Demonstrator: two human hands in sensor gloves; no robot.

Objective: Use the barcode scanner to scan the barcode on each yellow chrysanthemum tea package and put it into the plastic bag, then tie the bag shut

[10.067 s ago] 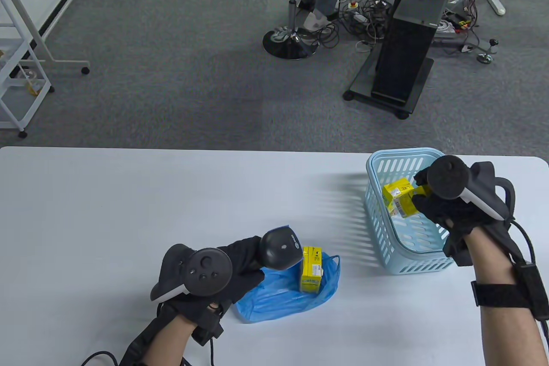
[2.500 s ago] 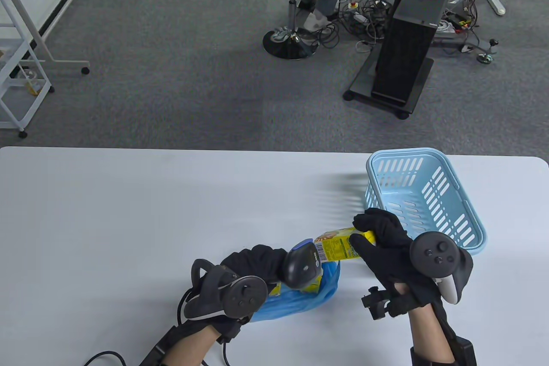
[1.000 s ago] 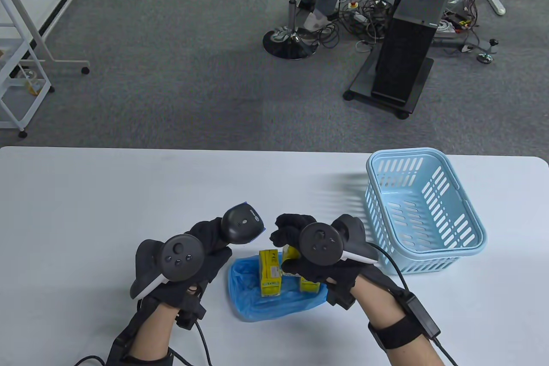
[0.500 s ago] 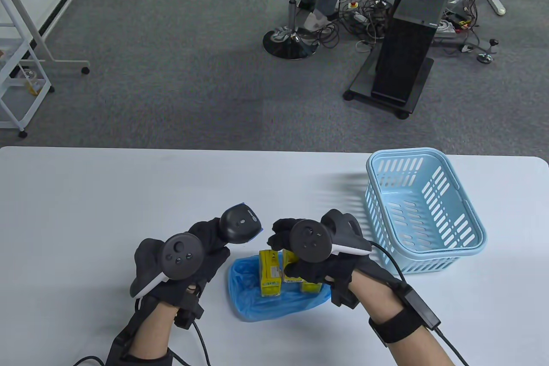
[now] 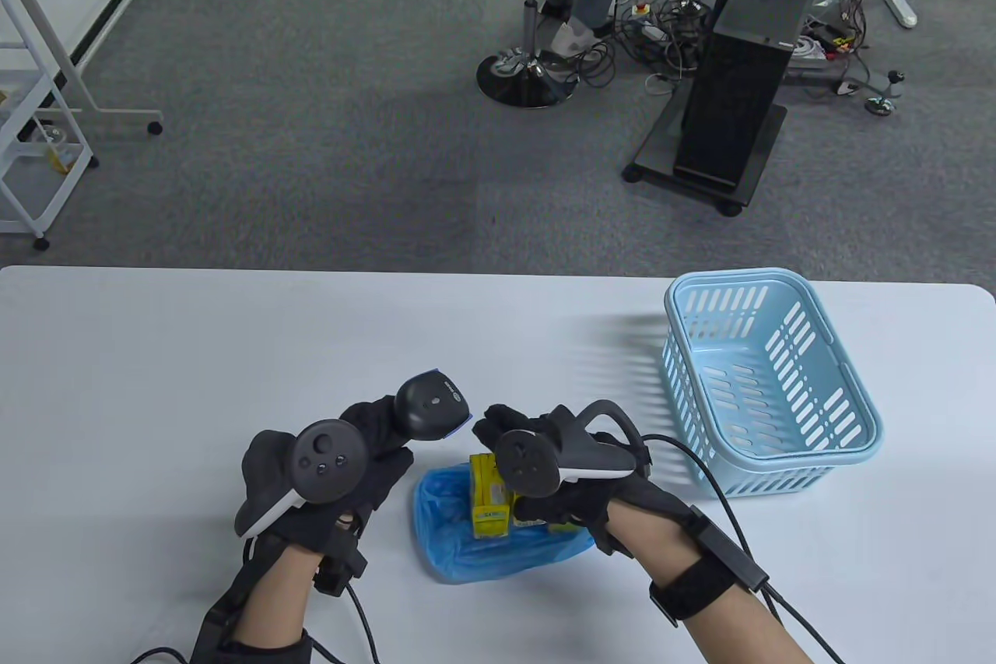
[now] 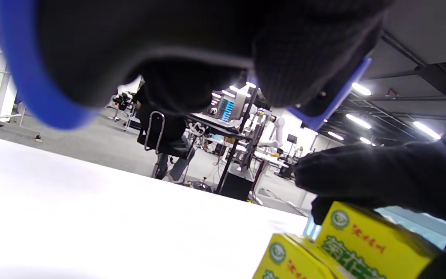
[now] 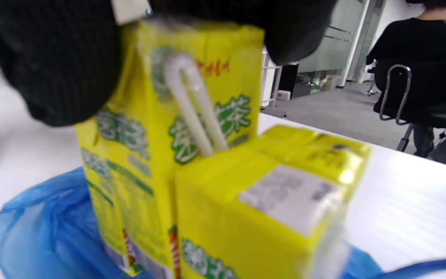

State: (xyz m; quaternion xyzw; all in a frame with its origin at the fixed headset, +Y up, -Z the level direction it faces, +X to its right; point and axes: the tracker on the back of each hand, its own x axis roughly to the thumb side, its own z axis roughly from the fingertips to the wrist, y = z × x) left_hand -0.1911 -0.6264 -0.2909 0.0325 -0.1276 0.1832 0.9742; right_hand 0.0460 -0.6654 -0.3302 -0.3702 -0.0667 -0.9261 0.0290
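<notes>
Holding barcode scanner (image 5: 430,405) above white bench (image 5: 156,384), our left hand (image 5: 358,461) curls its grip round handle. Our right hand (image 5: 545,481) pinches top of yellow tea package (image 7: 168,128), standing upright on blue plastic bag (image 5: 498,547), touching second package (image 5: 489,493). We see right tracker (image 5: 545,458) hiding held package from above. Light blue basket (image 5: 766,384) stands near, to right. Beyond bench: seated person (image 7: 416,50), black chair (image 5: 521,10), black computer tower (image 5: 739,64).

white table (image 5: 233,337) with crumpled blue plastic bag (image 5: 451,539) near front, light-blue basket (image 5: 766,384) at right
</notes>
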